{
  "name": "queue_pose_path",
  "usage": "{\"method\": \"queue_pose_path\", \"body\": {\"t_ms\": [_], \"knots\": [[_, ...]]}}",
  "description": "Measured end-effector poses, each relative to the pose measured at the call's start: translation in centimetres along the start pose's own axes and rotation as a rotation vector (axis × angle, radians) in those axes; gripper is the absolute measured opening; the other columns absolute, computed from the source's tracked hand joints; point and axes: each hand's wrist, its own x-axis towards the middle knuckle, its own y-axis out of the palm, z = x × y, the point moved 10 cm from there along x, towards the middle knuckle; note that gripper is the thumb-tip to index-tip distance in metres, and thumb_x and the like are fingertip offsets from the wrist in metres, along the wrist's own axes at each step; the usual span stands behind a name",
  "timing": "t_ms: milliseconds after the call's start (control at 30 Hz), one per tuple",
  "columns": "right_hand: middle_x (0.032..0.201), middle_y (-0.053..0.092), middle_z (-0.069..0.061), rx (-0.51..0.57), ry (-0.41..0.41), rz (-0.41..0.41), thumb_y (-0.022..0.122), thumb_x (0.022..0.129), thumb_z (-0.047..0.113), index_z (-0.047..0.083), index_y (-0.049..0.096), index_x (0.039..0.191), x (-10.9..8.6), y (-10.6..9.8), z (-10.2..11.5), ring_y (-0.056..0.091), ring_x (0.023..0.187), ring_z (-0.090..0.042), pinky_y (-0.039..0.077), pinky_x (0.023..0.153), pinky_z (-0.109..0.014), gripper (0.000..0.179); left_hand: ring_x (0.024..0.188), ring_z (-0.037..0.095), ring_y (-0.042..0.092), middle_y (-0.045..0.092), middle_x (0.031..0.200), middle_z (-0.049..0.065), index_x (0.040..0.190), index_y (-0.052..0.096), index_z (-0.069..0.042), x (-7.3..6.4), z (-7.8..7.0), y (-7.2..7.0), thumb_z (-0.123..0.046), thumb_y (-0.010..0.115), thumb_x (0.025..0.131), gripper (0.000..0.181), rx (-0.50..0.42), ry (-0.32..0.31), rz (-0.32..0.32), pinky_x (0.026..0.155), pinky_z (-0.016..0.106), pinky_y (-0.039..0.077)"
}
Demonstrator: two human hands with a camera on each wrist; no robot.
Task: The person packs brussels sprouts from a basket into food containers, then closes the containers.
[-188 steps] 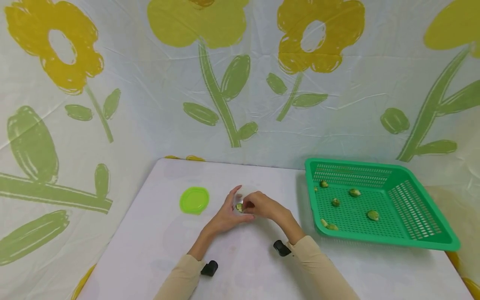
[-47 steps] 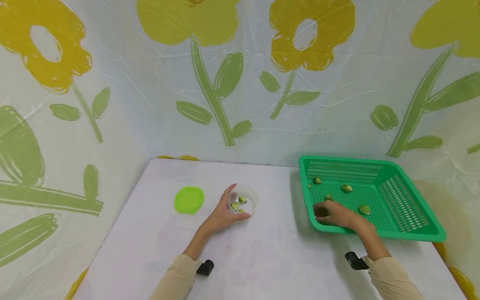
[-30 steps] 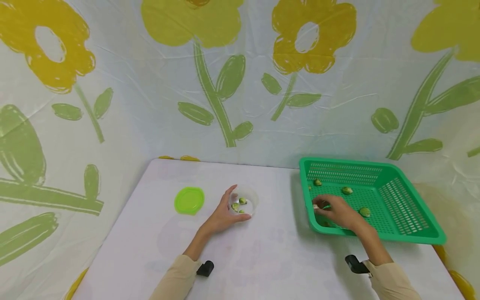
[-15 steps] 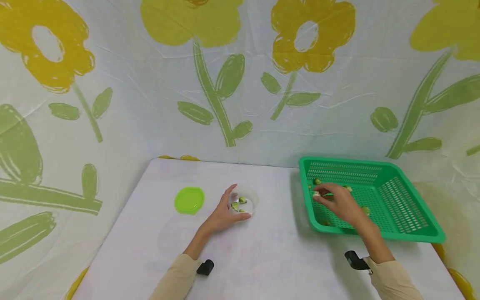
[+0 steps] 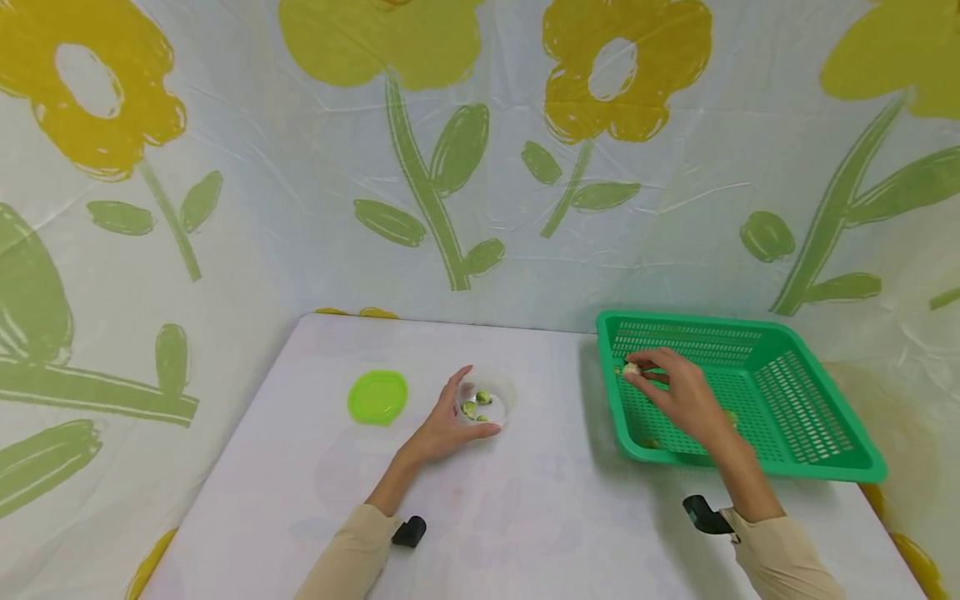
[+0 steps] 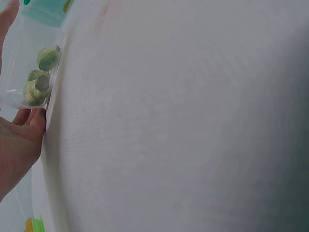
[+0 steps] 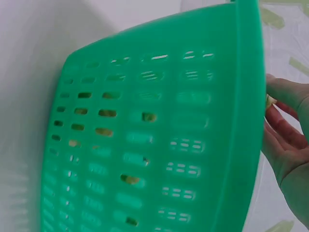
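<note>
My left hand [image 5: 441,429] holds a clear round plastic container [image 5: 504,393] from its left side, thumb in front and fingers behind. Several small Brussels sprouts [image 5: 483,398] lie in it; the left wrist view shows sprouts [image 6: 47,59] through its wall, with the left hand [image 6: 21,145] against it. Over the left part of a green plastic basket [image 5: 825,400], my right hand [image 5: 678,396] pinches a Brussels sprout [image 5: 632,368] between thumb and fingertips, pale cut end showing. In the right wrist view the basket wall [image 7: 159,125] fills most of the picture, the right hand [image 7: 289,140] beyond its rim.
A lime-green lid [image 5: 377,397] lies flat on the white table [image 5: 465,533], left of the container. More sprouts [image 5: 651,443] lie on the basket floor, some hidden by the right hand and forearm. A flower-print cloth [image 5: 322,167] hangs behind the table.
My right hand was at the container, then reached into the basket; it now has a sprout pinched and has risen toward the basket's back left. My left hand keeps its hold on the container.
</note>
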Motion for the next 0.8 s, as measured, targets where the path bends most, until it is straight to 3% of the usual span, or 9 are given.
{"method": "queue_pose_path", "body": {"t_ms": [167, 333, 567, 800], "knots": [[0.106, 0.067, -0.011, 0.032, -0.009, -0.04, 0.075, 0.093, 0.001, -0.001, 0.071, 0.117, 0.5, -0.1, 0.7, 0.065, 0.097, -0.024, 0.052, 0.086, -0.016, 0.024, 0.155, 0.028, 0.018, 0.02, 0.168, 0.01, 0.163, 0.017, -0.035, 0.0, 0.2, -0.1, -0.038, 0.089, 0.082, 0.109, 0.01, -0.013, -0.001, 0.121, 0.059, 0.02], [0.111, 0.067, -0.013, 0.075, -0.011, -0.066, 0.075, 0.093, 0.0, -0.001, 0.071, 0.116, 1.0, 0.3, 1.2, 0.066, 0.099, -0.027, 0.051, 0.088, -0.014, 0.024, 0.155, 0.029, 0.018, 0.021, 0.167, 0.011, 0.163, 0.016, -0.036, -0.1, 0.3, -0.1, -0.038, 0.089, 0.083, 0.108, 0.01, -0.018, 0.002, 0.12, 0.06, 0.02], [0.106, 0.068, -0.011, 0.128, -0.034, -0.099, 0.077, 0.09, -0.003, -0.001, 0.072, 0.114, 1.8, 1.3, 2.3, 0.067, 0.098, -0.025, 0.055, 0.086, -0.019, 0.025, 0.155, 0.029, 0.018, 0.02, 0.168, 0.011, 0.164, 0.016, -0.035, -0.1, 0.4, -0.1, -0.039, 0.089, 0.082, 0.109, 0.007, -0.022, 0.006, 0.12, 0.06, 0.02], [0.108, 0.067, -0.01, 0.148, -0.022, -0.074, 0.077, 0.091, 0.002, 0.0, 0.072, 0.116, 2.8, 3.1, 3.6, 0.068, 0.1, -0.025, 0.057, 0.084, -0.024, 0.025, 0.155, 0.03, 0.017, 0.019, 0.168, 0.012, 0.165, 0.014, -0.03, 0.0, 0.3, 0.0, -0.042, 0.089, 0.082, 0.112, 0.01, -0.018, 0.021, 0.12, 0.06, 0.021]]}}
